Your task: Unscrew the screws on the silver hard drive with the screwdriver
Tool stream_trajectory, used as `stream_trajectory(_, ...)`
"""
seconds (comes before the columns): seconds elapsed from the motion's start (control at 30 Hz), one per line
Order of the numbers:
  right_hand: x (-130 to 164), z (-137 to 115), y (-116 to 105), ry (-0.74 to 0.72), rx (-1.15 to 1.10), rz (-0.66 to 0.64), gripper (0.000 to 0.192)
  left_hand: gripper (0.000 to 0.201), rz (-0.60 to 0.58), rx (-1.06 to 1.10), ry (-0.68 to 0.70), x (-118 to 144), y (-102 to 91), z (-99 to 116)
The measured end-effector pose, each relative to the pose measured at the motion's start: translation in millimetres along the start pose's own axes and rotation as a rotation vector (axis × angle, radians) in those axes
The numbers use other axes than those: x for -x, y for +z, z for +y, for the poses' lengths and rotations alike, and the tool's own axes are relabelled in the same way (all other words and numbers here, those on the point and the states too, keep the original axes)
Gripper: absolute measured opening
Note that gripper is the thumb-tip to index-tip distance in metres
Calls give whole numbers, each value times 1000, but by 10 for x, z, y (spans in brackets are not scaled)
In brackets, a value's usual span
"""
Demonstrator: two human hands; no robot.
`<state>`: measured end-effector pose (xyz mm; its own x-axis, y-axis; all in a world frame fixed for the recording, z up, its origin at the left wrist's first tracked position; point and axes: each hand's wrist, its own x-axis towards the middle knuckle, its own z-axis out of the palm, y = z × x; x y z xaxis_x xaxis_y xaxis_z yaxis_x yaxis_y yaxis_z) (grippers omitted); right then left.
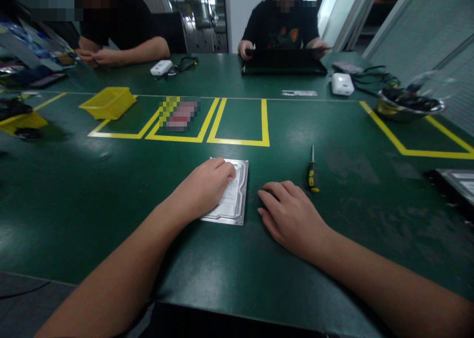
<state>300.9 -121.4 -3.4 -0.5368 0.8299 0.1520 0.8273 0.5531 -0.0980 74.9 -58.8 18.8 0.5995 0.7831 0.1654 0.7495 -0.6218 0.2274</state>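
Observation:
A silver hard drive [237,199] lies flat on the green table in front of me. My left hand [213,182] rests over its left part, fingers curled and closed against it; the fingertips are mostly hidden. To the right of the drive, my right hand [291,212] lies palm down on the table, fingers apart and nothing in them. Just beyond that hand is a screwdriver [313,175] with a black and yellow handle, its shaft pointing away from me.
Yellow tape outlines mark the table [289,288]. A yellow bin [109,103] stands far left, and a metal bowl [411,105] of dark parts far right. Another drive-like unit [459,185] sits at the right edge. Two people sit opposite, one holding a black panel [285,62].

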Motion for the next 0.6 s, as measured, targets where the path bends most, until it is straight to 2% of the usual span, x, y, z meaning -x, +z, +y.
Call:
stream_trajectory(0.1, -8, 0, -1, 0, -1, 4, 31, 15, 42, 69, -6, 12, -11, -42)
stream_trajectory(0.2, -13, -3, 2, 0, -2, 4, 31, 15, 160, 96, -47, 24, -22, -83)
stream_trajectory(0.43, -1, -5, 4, 3, 1, 5, 31, 22, 329, -19, -202, 20, -65, -196)
stream_trajectory(0.5, 0, -1, 3, 3, 2, 3, 31, 21, 287, -9, -189, 25, -98, -224)
stream_trajectory(0.6, 0, 2, 2, 2, 5, 0, 31, 20, 133, 37, -81, 36, -136, -258)
